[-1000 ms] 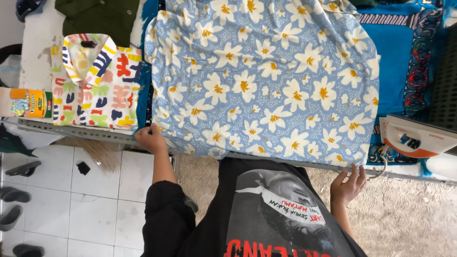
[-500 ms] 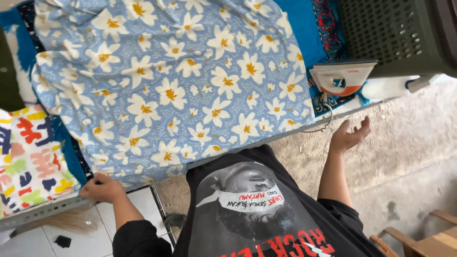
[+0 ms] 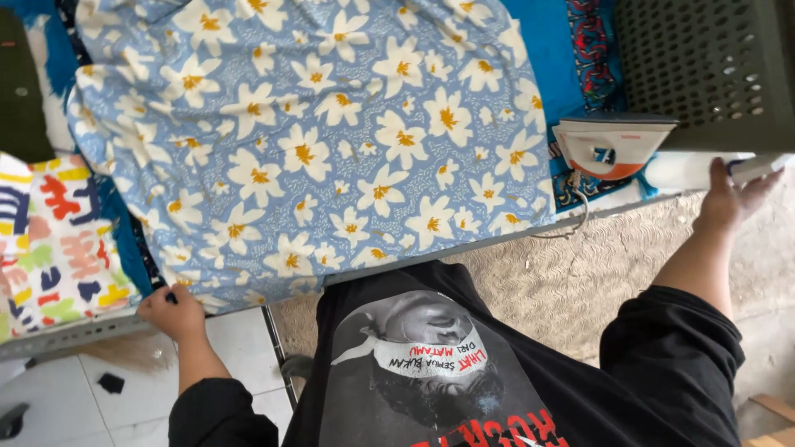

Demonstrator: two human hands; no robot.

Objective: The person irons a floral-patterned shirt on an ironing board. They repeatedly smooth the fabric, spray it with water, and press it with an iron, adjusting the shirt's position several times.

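A blue cloth with white and yellow flowers (image 3: 315, 141) lies spread over the board, its near edge hanging down. My left hand (image 3: 172, 312) grips that hanging edge at the lower left corner. My right hand (image 3: 730, 197) is stretched out to the right, thumb on top of a white bottle-like object with a blue end (image 3: 686, 171) that lies at the board's edge. A white and orange iron (image 3: 611, 146) stands just left of that hand, its cord (image 3: 571, 219) dangling over the edge.
A dark green perforated basket (image 3: 704, 66) sits behind the iron. A folded cloth with a colourful print (image 3: 62, 248) lies at the left on a blue cover (image 3: 551, 58). Below are white floor tiles (image 3: 108, 389) and a beige mat (image 3: 580, 281).
The view has swung right. My right hand rose from below the board's edge and closed on the white object beside the iron. My left hand stays on the cloth's edge.
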